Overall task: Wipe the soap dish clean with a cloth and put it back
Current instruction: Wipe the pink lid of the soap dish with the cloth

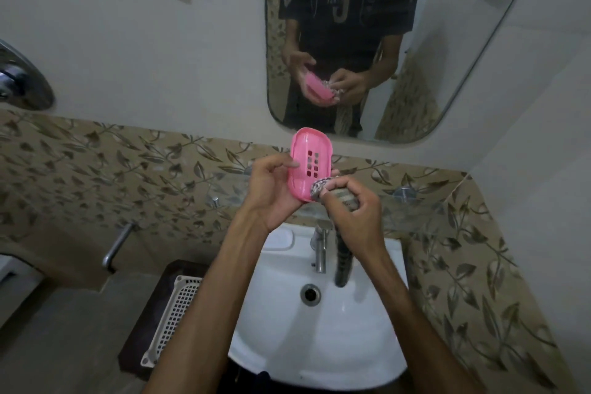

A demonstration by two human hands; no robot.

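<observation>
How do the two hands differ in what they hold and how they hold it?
The left hand grips the pink soap dish by its edges, dish tilted up; the right hand bunches the patterned cloth against the dish's lower corner. The cloth's tail hangs down. Both work above the white basin.

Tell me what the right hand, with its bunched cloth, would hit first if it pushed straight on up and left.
Most likely the pink soap dish: the right hand already has the cloth at its lower corner.
</observation>
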